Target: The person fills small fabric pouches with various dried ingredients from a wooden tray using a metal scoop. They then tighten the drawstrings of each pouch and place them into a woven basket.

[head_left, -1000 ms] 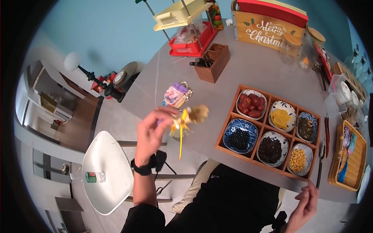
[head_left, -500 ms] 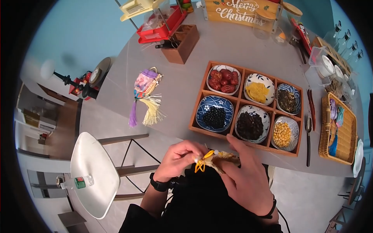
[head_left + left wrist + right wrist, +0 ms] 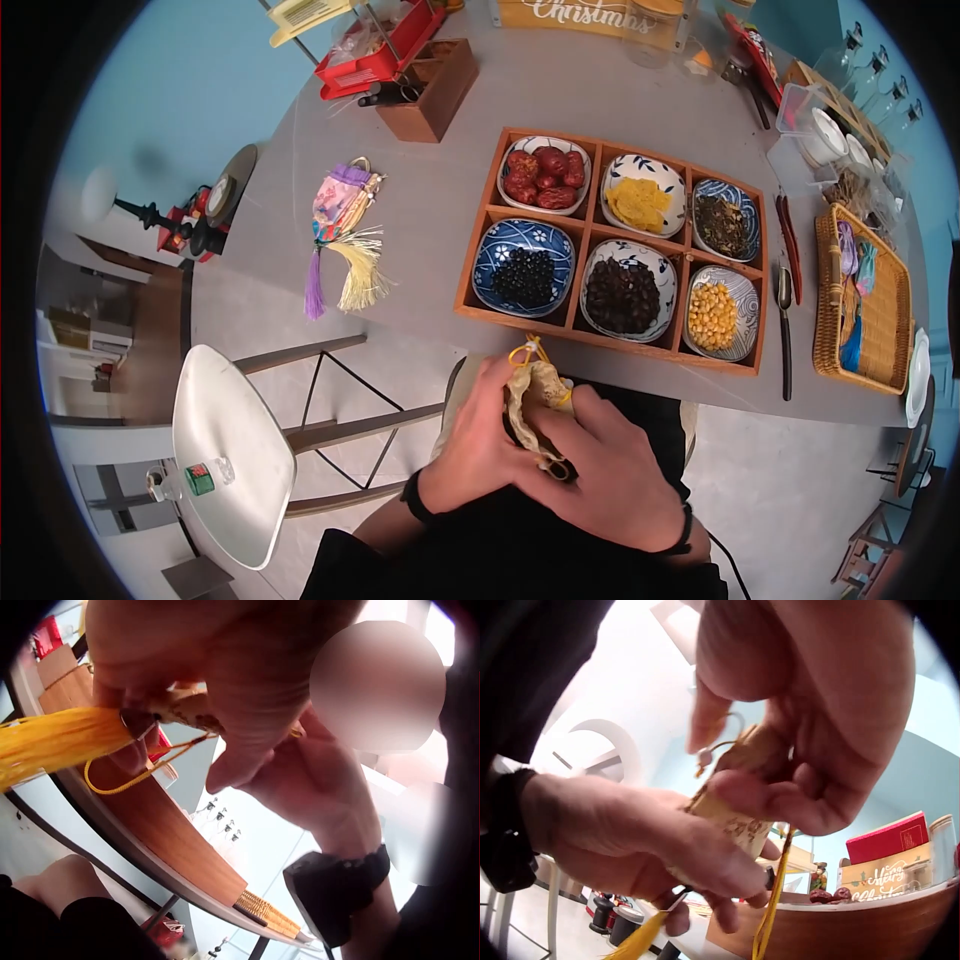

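A small cream pouch [image 3: 535, 395] with yellow cord is held in front of the table's edge. The left hand [image 3: 470, 440] grips it from the left side. Fingers of the right hand [image 3: 610, 470] reach into its open mouth and pinch its rim. In the right wrist view the patterned pouch [image 3: 731, 817] lies between the left hand [image 3: 645, 840] and the curled right hand [image 3: 810, 712]. A yellow tassel [image 3: 67, 742] hangs from it in the left wrist view. The divided wooden box [image 3: 610, 343] holds several bowls, with dates, yellow slices, black beans and corn kernels among their contents.
Another pouch [image 3: 345, 205] with purple and cream tassels lies on the table's left. A wooden caddy [image 3: 435, 100] stands behind it. At right are a spoon [image 3: 785, 330] and a wicker basket [image 3: 885, 350]. A white chair [image 3: 235, 450] stands at lower left.
The yellow-corded pouch has come from over the table's left side to the front edge. The right hand has joined the left on it, and its fingers have moved into the opening.
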Demonstrator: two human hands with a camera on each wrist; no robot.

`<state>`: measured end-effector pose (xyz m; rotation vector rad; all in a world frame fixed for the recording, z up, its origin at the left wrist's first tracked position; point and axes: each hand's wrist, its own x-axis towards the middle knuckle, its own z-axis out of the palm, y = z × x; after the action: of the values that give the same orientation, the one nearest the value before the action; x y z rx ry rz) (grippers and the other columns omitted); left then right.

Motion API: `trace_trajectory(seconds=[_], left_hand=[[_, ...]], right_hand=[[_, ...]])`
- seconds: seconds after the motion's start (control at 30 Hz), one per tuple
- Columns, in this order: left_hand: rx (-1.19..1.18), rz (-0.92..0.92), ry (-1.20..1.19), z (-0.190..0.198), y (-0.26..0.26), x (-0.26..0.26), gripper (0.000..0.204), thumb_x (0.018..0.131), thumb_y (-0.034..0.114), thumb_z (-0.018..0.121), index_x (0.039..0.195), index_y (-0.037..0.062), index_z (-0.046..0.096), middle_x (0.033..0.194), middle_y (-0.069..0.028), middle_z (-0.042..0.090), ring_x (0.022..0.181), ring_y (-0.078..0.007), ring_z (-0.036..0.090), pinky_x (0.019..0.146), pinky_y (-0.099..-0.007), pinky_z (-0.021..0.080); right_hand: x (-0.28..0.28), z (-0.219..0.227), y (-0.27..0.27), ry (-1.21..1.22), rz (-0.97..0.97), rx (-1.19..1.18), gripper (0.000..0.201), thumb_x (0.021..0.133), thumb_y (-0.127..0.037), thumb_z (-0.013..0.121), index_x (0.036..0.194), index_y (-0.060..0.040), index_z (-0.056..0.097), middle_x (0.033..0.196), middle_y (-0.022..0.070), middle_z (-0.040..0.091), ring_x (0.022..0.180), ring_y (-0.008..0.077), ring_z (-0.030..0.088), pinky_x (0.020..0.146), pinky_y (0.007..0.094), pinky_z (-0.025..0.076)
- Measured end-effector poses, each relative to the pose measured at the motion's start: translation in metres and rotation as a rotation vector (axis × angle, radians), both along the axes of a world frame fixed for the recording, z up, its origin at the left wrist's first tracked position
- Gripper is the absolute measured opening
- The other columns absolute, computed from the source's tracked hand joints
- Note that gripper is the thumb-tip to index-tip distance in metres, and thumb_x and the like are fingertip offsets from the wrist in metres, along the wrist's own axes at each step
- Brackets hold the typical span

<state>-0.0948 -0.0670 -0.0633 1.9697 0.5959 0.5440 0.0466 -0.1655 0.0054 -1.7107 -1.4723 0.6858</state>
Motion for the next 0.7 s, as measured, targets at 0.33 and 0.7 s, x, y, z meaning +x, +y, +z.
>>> trace_trajectory(seconds=[0.33, 0.7], left_hand=[[-0.316, -0.517, 0.149, 0.027, 0.028, 0.003, 0.082, 0.065, 0.011, 0.086, 0.13, 0.0035, 0.037, 0.117, -0.0111, 0.057, 0.106, -0.0237, 0.06, 0.091, -0.034, 0.047], [-0.289, -0.611, 0.167, 0.02, 0.045, 0.015, 0.063, 0.064, 0.013, 0.085, 0.116, 0.0051, 0.049, 0.107, -0.0099, 0.059, 0.096, -0.0267, 0.062, 0.082, -0.0331, 0.049]], right_hand=[[0.035, 0.001, -0.008, -0.272, 0.472, -0.314, 0.039, 0.076, -0.014, 0.07, 0.113, -0.0105, 0.056, 0.086, 0.0054, 0.062, 0.078, 0.0243, 0.061, 0.071, 0.0351, 0.045], [0.039, 0.017, -0.025, -0.354, 0.349, -0.111, 0.026, 0.073, -0.007, 0.064, 0.099, -0.005, 0.063, 0.075, 0.0048, 0.057, 0.065, 0.0195, 0.057, 0.063, 0.0318, 0.042]])
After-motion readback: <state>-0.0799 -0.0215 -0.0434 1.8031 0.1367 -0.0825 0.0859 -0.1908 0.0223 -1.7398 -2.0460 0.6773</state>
